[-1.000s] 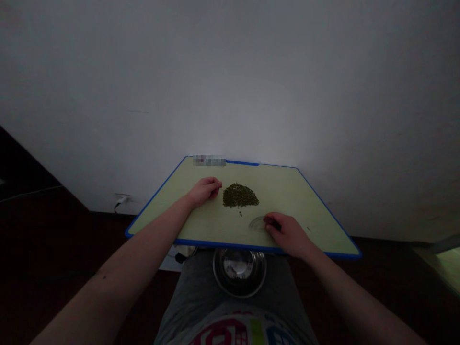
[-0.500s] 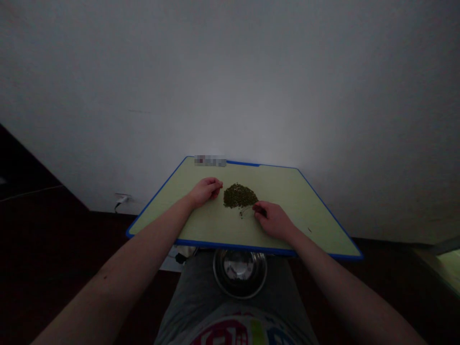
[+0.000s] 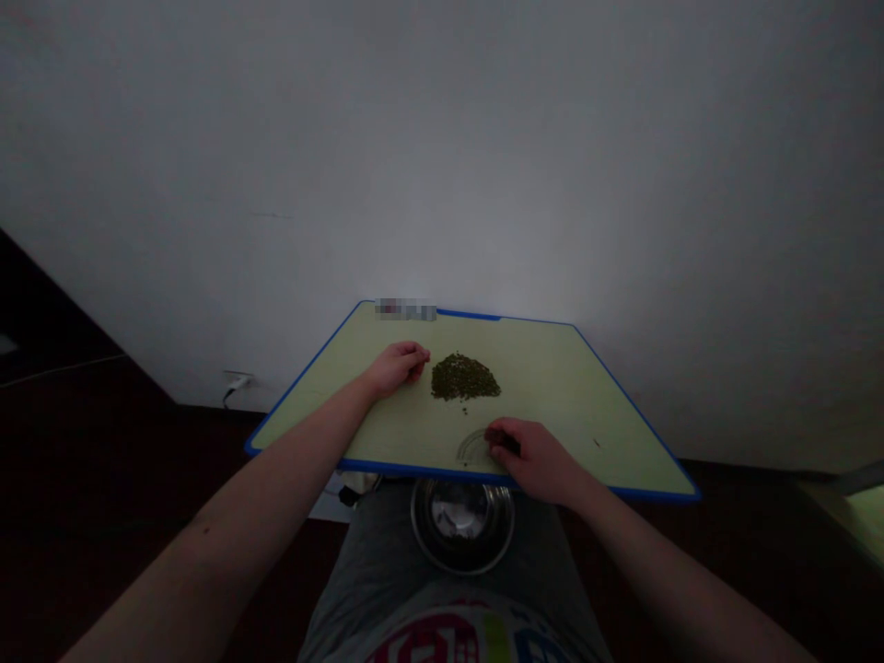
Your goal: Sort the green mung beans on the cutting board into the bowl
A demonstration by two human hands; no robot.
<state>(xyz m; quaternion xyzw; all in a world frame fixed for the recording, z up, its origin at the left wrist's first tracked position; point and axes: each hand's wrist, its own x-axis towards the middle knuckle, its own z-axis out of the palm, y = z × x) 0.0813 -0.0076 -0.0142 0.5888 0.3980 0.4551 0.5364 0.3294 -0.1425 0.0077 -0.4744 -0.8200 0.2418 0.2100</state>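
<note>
**Clear, curved, protractor-shaped piece [image 3: 471,448] drawn back by the right hand [image 3: 530,453] from the heap of small green grains [image 3: 464,378]**

Half a second earlier, the right hand was placed at the heap's near right corner; now it has been brought toward the person, and the heap and the clear piece are parted by a strip of desktop. The left hand [image 3: 398,367] is kept in almost the same spot.

The clear piece is gripped at its right end between the right thumb and fingers, its arc pointed left. The left hand's fingers are curled, with the tips just beside the heap's left side; whether anything is pinched there cannot be told.

The heap is spread near the middle of the pale yellow-green, blue-edged desk [image 3: 552,396], with a few stray grains dropped just in front of it. The near blue edge is crossed by the right wrist. Wide room is left on the right, where a thin dark sliver [image 3: 597,443] is seen, and more behind the heap, up to the plain white wall [image 3: 476,166]. Below the near edge, a round, shiny metal bowl [image 3: 462,554] is rested on the lap.
</note>
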